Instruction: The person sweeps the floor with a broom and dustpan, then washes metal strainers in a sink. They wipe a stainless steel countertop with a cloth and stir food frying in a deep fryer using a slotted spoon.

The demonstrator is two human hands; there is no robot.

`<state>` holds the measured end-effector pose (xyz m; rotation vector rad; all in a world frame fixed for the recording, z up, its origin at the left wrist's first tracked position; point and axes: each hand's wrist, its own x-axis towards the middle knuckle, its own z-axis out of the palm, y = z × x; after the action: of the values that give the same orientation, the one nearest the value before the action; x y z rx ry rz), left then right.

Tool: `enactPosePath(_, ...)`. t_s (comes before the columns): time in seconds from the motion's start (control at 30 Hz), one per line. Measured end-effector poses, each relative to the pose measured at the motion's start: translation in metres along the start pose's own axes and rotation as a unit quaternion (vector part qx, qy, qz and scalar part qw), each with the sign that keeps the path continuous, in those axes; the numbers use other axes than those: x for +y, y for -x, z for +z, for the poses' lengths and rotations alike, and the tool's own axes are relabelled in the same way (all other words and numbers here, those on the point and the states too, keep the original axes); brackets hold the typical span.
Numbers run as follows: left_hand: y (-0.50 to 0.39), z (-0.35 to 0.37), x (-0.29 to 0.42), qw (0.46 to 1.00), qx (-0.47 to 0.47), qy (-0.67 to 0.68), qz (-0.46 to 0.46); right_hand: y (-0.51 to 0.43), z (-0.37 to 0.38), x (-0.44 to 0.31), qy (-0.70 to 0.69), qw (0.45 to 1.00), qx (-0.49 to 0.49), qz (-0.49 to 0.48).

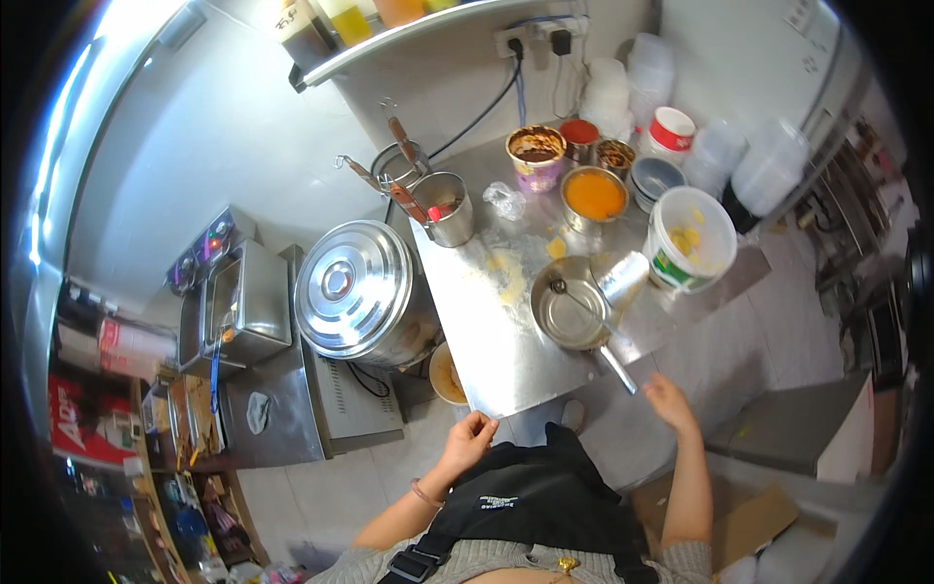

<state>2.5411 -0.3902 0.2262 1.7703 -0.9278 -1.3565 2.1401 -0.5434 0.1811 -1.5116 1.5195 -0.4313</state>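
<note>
My left hand [469, 443] is by the front left corner of the steel table [511, 387], its fingers curled in with nothing visible in them. My right hand [668, 403], slightly blurred, is just off the tip of the handle of a steel saucepan [573, 321]; a gap shows between them. A small ladle [576, 296] leans inside the pan, its bowl over the far side. Against the pan's right rim lies a shiny metal piece [622, 281], its kind unclear. Beyond it stands a white plastic bucket [693, 233] with yellow pieces inside.
Behind the pan are a bowl of orange liquid [595, 196], a sauce-smeared tub [536, 155] and stacked plastic containers [770, 157]. Noodle strainers stand near a steel pot [446, 212]. A large lidded stockpot [354, 288] and a deep fryer [244, 299] are left. Cardboard [755, 525] lies right.
</note>
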Motion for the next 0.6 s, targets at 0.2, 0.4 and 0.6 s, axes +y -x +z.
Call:
enactPosePath(0.2,-0.018,0.010,-0.010,0.991,0.133,0.001,0.022,-0.037,0.042,-0.033,-0.075,0.949,-0.284,0.111)
enactPosePath(0.4,-0.091,-0.055,0.040,0.951,0.280,0.063,0.117,-0.032,0.045,-0.026,-0.116,0.941,-0.277,0.156)
enactPosePath(0.6,-0.224,-0.134,0.162,0.931,0.300,0.071,0.195,-0.063,-0.007,-0.103,0.261,0.957,-0.124,-0.013)
